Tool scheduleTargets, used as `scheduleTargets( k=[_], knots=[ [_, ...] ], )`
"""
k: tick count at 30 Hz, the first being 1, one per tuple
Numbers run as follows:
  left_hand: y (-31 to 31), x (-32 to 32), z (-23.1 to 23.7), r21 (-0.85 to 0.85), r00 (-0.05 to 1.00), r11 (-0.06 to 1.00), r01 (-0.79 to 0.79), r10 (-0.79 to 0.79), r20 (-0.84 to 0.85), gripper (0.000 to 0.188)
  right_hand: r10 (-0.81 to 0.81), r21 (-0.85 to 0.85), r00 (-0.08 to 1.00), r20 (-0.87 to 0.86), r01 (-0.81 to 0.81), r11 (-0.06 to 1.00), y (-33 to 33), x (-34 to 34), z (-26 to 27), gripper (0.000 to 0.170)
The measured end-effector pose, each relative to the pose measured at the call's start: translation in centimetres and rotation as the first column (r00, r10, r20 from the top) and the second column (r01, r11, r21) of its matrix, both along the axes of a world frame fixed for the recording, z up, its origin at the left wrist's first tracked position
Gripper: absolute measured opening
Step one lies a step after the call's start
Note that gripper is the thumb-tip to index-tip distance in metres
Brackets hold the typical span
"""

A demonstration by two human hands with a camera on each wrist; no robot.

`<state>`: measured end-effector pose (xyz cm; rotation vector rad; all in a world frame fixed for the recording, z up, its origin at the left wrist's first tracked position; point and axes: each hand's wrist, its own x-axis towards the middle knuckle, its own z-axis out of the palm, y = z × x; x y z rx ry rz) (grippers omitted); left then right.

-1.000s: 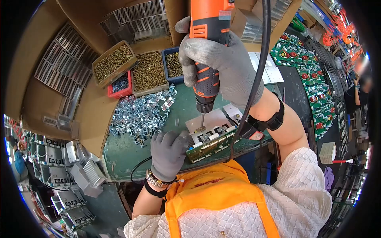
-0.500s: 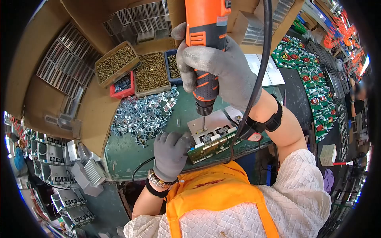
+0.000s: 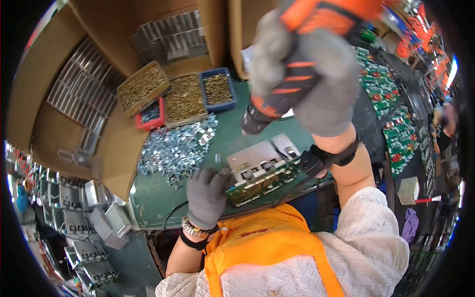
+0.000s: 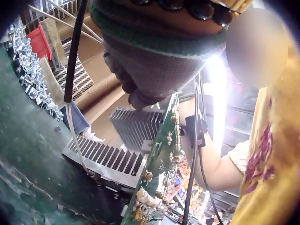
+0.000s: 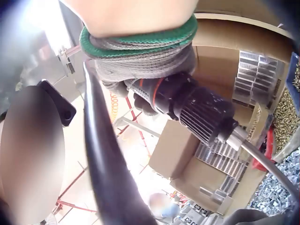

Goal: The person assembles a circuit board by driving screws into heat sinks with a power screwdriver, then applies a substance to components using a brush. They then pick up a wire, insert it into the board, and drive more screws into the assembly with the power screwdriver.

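Note:
My gloved right hand [image 3: 324,81] grips an orange and black power drill [image 3: 267,106], raised and tilted above the bench and blurred in the head view. Its chuck [image 5: 206,115] and long bit show in the right wrist view, pointing away from the hand. With curled fingers, my gloved left hand [image 3: 205,195] holds the left end of a green circuit board [image 3: 262,187] standing on edge near the bench's front. A metal heat sink [image 3: 250,157] joins the board's far side, and its fins [image 4: 136,126] show in the left wrist view. Black components line the heat sink beside the board.
A pile of small metal clips [image 3: 173,148] lies left on the green bench [image 3: 153,195]. Behind it stand screw trays, a blue bin [image 3: 231,103] and a red bin [image 3: 159,119]. Cardboard boxes [image 3: 116,148] with heat sinks border the left and back. More circuit boards [image 3: 396,131] lie at right.
The drill has lifted off the heat sink, with my right hand swinging up and to the right. My left hand stays at the board's left end, and the board has shifted slightly left.

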<state>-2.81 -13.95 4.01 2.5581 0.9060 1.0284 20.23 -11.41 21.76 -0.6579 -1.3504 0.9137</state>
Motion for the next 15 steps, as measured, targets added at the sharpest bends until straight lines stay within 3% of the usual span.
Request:
scheduleTargets(
  k=[1,4,5,7,8,10,11,13,14,15],
  knots=[
    [0.1,0.1,0.1,0.020,1.000,1.000,-0.004,0.004,0.011,0.028,-0.122,0.116,0.990,0.068,0.113,0.987,-0.8,1.3,0.6,0.056],
    [-0.3,0.0,0.4,-0.032,0.999,0.999,-0.026,0.028,0.046,0.020,-0.514,0.263,0.849,0.123,0.471,0.842,-6.3,8.0,-1.2,0.029],
    [-0.4,-0.1,0.3,-0.056,0.997,0.998,-0.036,0.040,0.062,0.018,-0.620,0.304,0.701,0.353,0.541,0.784,-8.0,10.1,-1.5,0.033],
    [-0.8,-0.7,0.1,-0.123,0.993,0.990,-0.066,0.077,0.086,0.012,-0.706,0.492,0.204,0.678,0.588,0.642,-11.5,14.0,-1.9,0.046],
    [-1.1,-0.9,0.1,-0.123,0.993,0.991,-0.055,0.067,0.094,0.012,-0.709,0.497,0.192,0.679,0.591,0.636,-12.3,15.4,-2.5,0.046],
    [-1.5,-1.3,0.0,-0.325,0.986,0.943,-0.076,0.119,0.114,0.013,-0.673,0.525,0.061,0.737,0.575,0.627,-14.9,19.8,-5.4,0.045],
    [-1.6,-1.2,0.1,-0.279,0.986,0.958,-0.059,0.100,0.133,0.013,-0.675,0.524,0.062,0.735,0.579,0.624,-16.4,21.9,-7.2,0.045],
    [-2.0,-1.0,1.0,-0.239,0.990,0.970,-0.041,0.072,0.123,0.013,-0.569,0.260,0.226,0.791,0.717,0.647,-19.4,26.3,-11.4,0.048],
    [-2.2,-1.1,1.6,-0.204,0.992,0.978,-0.029,0.053,0.113,0.013,-0.535,0.015,0.428,0.729,0.771,0.636,-20.9,28.1,-13.4,0.052],
    [-2.6,-1.2,2.1,-0.199,0.992,0.978,-0.064,0.084,0.095,0.013,-0.531,0.225,0.221,0.818,0.727,0.648,-21.6,29.0,-14.6,0.051]
  ],
)
